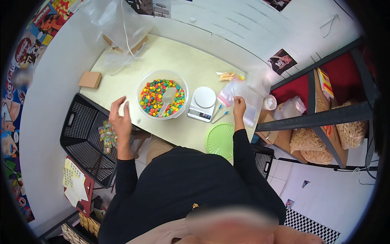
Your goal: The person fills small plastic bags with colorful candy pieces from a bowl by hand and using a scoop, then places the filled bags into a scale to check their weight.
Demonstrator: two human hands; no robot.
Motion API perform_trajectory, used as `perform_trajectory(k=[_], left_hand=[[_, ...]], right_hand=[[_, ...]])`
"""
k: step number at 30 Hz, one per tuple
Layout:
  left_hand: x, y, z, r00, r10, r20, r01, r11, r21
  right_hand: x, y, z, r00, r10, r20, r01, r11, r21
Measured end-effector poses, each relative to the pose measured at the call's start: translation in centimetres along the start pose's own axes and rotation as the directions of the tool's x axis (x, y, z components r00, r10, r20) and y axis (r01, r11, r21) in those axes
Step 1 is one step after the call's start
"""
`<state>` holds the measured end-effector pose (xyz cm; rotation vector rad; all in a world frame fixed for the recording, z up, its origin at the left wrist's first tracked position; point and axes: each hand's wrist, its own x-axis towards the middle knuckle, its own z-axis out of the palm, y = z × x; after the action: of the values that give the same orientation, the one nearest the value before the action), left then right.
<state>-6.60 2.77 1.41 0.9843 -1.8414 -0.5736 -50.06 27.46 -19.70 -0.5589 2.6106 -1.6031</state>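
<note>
My left hand (120,120) is raised over the black crate at the table's left edge, its thumb and fingers apart and nothing between them. At the right side of the table, my right hand (239,106) pinches the edge of a clear plastic bag (232,90) on a pile of similar bags. Between my hands stands a round translucent tub (139,95) of colourful round candies (152,97), with a clear plastic scoop (168,96) lying on them. A white digital kitchen scale (202,104) sits to the tub's right. Nearer me is a round green lid (219,140).
A black crate (75,126) at the left holds several filled candy packets (107,136). On the table (178,51) are a small brown box (90,79), a large plastic bag (115,24) and blue-tipped pens (219,116). Shelving with a dark metal bar (313,121) borders the right side.
</note>
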Motion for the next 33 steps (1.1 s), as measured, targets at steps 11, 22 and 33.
perform_trajectory(k=[11,22,33], left_hand=[[-7.8,8.8,15.3,0.683,0.038,0.729,0.388,0.827,-0.407],[-8.3,8.0,17.0,0.515,-0.028,0.857,0.592,0.735,-0.331],[-7.9,8.1,18.5,0.403,0.019,0.915,0.648,0.7,-0.3]], right_hand=[[-13.3,-15.6,-2.2,0.909,0.109,0.403,-0.348,0.73,0.589],[-15.2,-16.1,-2.6,0.947,-0.009,0.322,-0.16,0.854,0.496],[-15.4,-17.4,-4.7,0.897,0.073,0.436,-0.294,0.837,0.462]])
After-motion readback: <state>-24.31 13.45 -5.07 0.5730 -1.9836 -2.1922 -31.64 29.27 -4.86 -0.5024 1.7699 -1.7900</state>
